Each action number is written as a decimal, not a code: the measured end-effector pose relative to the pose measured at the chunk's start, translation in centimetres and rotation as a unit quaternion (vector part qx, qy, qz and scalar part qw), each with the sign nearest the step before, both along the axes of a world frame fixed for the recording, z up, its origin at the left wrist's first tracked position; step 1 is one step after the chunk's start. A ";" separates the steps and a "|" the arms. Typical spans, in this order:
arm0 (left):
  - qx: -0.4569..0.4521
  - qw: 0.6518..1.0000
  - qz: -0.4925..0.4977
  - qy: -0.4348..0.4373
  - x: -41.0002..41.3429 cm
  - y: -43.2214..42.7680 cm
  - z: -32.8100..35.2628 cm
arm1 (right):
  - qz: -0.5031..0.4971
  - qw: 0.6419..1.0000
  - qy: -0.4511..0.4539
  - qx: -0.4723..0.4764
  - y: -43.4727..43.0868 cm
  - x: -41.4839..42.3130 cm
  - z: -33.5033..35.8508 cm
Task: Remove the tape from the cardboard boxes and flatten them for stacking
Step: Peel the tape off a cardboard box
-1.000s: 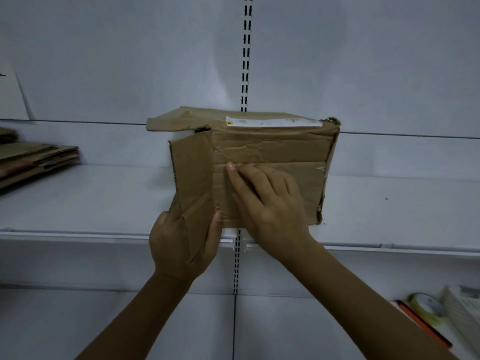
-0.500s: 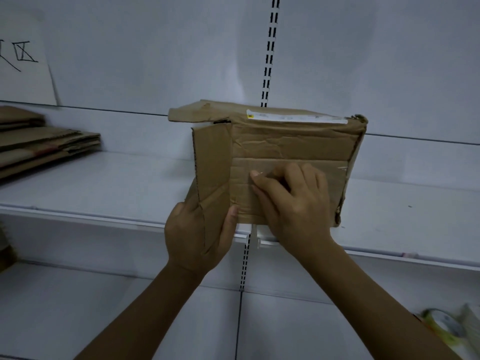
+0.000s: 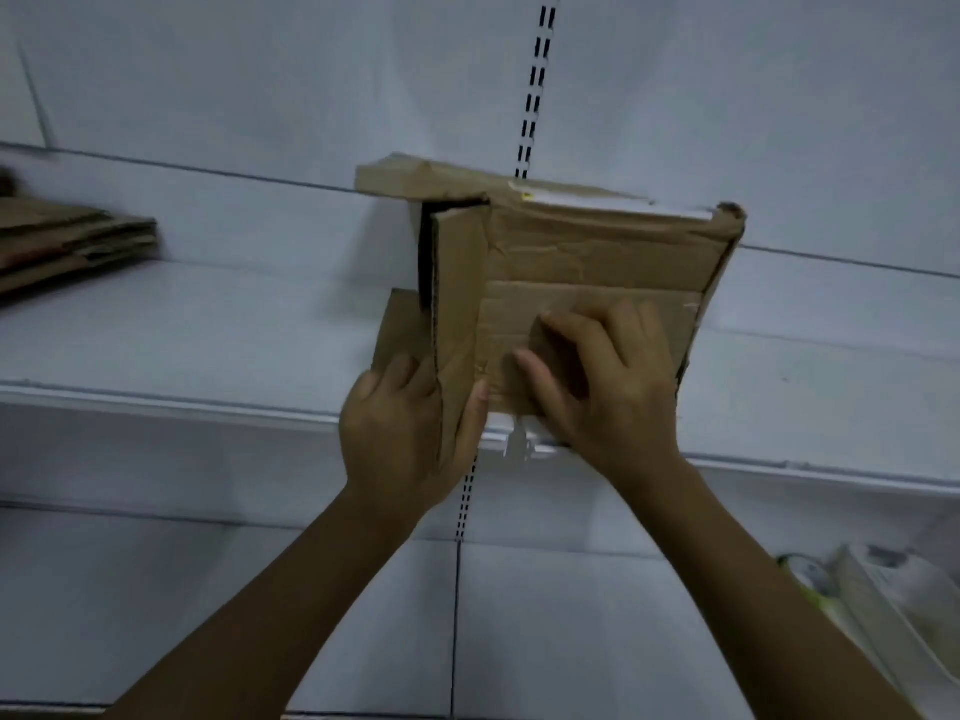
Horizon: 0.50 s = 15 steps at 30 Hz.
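Observation:
A worn brown cardboard box (image 3: 597, 252) stands at the front edge of a white shelf (image 3: 182, 345), its near face toward me. A white label strip (image 3: 587, 195) runs along its top. My left hand (image 3: 405, 433) grips the loose side flap (image 3: 457, 314) at the box's left corner, thumb on the front of it. My right hand (image 3: 602, 381) is on the lower front panel with curled fingers that pinch at something on the surface; what they pinch is hidden.
A stack of flattened cardboard (image 3: 67, 241) lies on the shelf at the far left. On the lower shelf at the right are a roll of tape (image 3: 802, 574) and a white packet (image 3: 893, 589). A slotted upright (image 3: 535, 85) runs behind the box.
The side flap has swung outward, opening a dark gap at the box's left corner. My right hand's fingers have curled and slid right along the front panel.

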State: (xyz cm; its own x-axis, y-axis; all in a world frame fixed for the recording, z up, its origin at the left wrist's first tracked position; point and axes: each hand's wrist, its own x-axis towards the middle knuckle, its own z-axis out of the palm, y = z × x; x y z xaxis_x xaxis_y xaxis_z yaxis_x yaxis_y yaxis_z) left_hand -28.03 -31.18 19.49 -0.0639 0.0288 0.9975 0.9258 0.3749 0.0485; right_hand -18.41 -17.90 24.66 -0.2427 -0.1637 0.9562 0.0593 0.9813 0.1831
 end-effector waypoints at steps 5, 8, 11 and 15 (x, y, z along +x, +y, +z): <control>0.009 1.000 -0.007 0.009 -0.2 0.0 -0.3 | -0.023 1.000 0.003 0.000 0.0 -0.3 -0.5; -0.012 1.000 -0.001 0.016 -0.5 -0.2 -0.5 | -0.040 0.999 0.012 0.014 -0.1 0.0 -0.8; -0.054 0.998 -0.003 0.010 -0.5 -0.5 -0.3 | -0.091 0.995 0.026 -0.009 -0.7 0.4 -1.4; -0.105 0.994 0.000 -0.002 -0.3 -0.9 0.0 | -0.249 0.968 0.015 0.035 -1.4 0.6 -1.4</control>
